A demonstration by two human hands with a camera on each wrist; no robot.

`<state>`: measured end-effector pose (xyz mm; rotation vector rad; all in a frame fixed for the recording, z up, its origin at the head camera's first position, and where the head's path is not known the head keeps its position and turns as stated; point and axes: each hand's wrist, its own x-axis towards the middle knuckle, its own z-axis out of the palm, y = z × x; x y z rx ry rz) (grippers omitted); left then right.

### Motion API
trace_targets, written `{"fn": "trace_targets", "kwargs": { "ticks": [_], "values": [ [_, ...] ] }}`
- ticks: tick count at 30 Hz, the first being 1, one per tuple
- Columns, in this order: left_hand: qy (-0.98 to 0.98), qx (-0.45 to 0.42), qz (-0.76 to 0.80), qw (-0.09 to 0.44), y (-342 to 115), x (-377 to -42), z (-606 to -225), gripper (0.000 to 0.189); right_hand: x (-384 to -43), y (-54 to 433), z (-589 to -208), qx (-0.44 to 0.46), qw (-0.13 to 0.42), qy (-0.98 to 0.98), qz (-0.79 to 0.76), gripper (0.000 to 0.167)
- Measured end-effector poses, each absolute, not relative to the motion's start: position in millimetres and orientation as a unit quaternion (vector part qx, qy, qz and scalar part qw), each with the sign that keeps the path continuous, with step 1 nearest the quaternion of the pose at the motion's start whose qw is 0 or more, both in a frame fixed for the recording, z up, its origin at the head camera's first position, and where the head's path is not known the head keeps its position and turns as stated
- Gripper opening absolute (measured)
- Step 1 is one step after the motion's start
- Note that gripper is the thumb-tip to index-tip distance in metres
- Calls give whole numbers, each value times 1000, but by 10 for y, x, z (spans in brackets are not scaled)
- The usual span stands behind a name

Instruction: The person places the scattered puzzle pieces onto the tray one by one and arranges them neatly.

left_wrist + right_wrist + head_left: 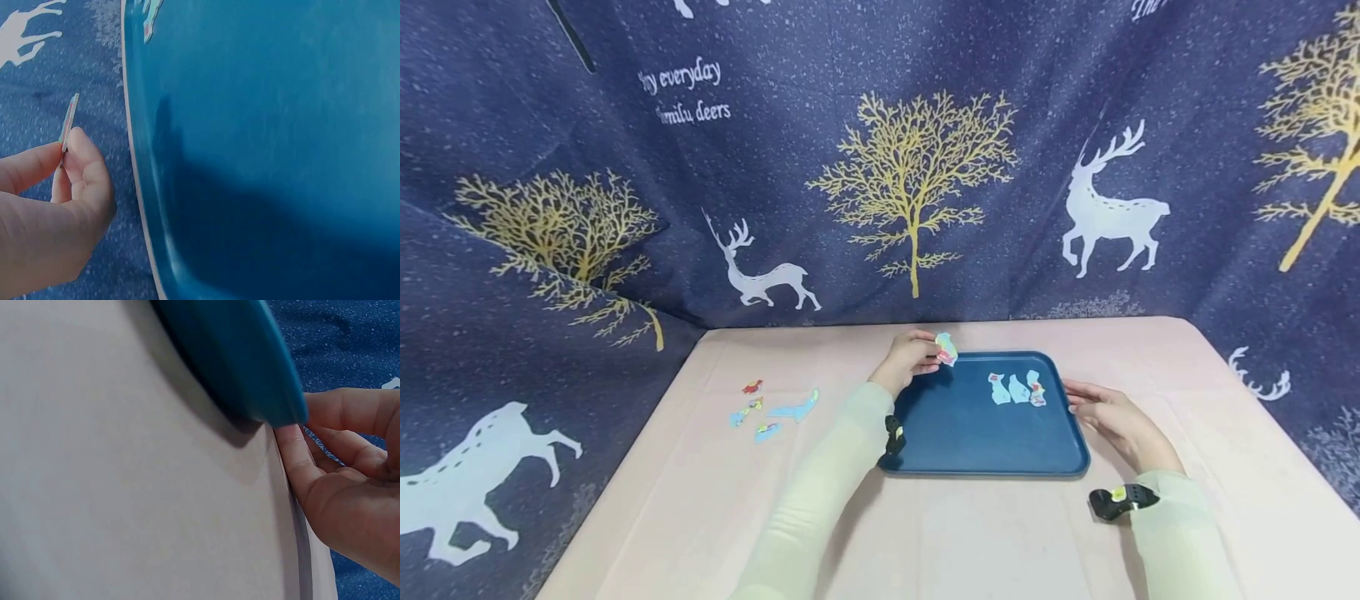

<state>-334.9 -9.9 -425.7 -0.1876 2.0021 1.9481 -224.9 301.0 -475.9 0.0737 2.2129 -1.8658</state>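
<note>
Over the far left part of a blue tray [970,433], my left hand [907,360] pinches a small printed puzzle piece [947,349] between thumb and fingertips. Edge-on, the same thin puzzle piece [69,127] stands upright in the left wrist view, apart from the tray. My right hand [1116,421] holds the tray's right rim; the right wrist view shows its thumb and a finger [350,409] at the tray's edge. Inside the tray, toward the far right, lie a few irregular light-blue pieces [1018,389], the rightmost ones close together.
Left of the tray, several loose pieces lie on the pink-covered table [685,500]: a red one [752,387], a long blue one [797,407] and smaller blue-and-yellow ones [747,412]. A dark blue cloth [880,50] with deer and trees hangs behind the table.
</note>
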Motion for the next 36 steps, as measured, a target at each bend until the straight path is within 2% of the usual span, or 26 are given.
{"fn": "trace_targets", "kwargs": {
  "ticks": [16,36],
  "values": [
    [736,-80,644,190,244,-3230,-4491,19,-2248,3018,-4775,26,123,752,-647,65],
    [774,-94,596,192,361,-3157,-4545,14,-2249,2997,-4745,29,122,755,-644,67]
  ]
}}
